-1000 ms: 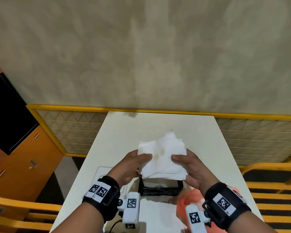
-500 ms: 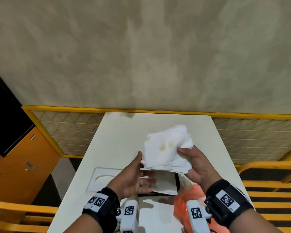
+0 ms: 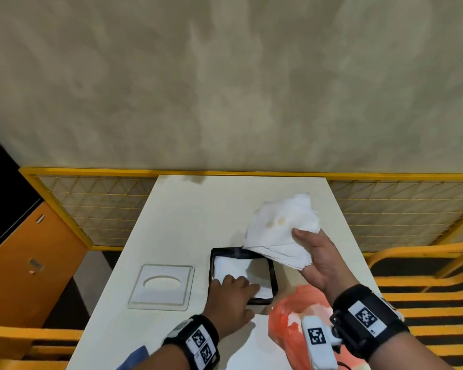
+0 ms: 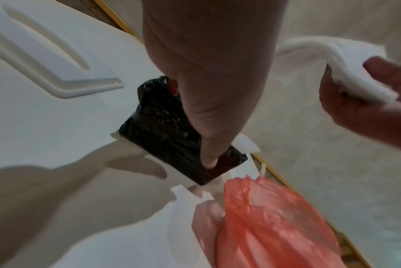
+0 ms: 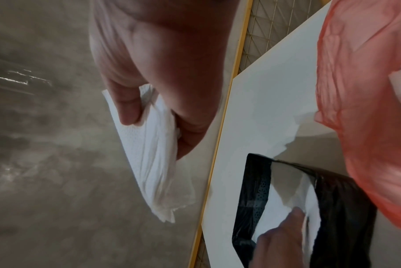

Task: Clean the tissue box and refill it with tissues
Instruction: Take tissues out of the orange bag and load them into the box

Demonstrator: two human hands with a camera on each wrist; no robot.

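The black tissue box (image 3: pixel 273 273) stands open on the white table (image 3: pixel 198 209) with a white tissue (image 3: pixel 230 265) lying inside. My left hand (image 3: pixel 234 287) grips the box's near wall: its thumb (image 4: pixel 206 127) lies on the outside and its fingers curl inside onto the tissue. My right hand (image 3: pixel 302 249) pinches a thick stack of stained white tissues (image 3: pixel 281 225) and holds it above and to the right of the box. The stack (image 5: pixel 153 154) hangs past the table's edge in the right wrist view.
The box's white lid (image 3: pixel 171 297), with an oval slot, lies flat to the left of the box. A crumpled orange plastic bag (image 3: pixel 286 324) sits at the near right. Yellow mesh railings (image 3: pixel 96 204) flank the table, and orange benches (image 3: pixel 422 287) stand on both sides.
Both hands held the stack over the box. The left hand let go and dropped into the box. The right hand carried the stack up and to the right, which uncovered the box.
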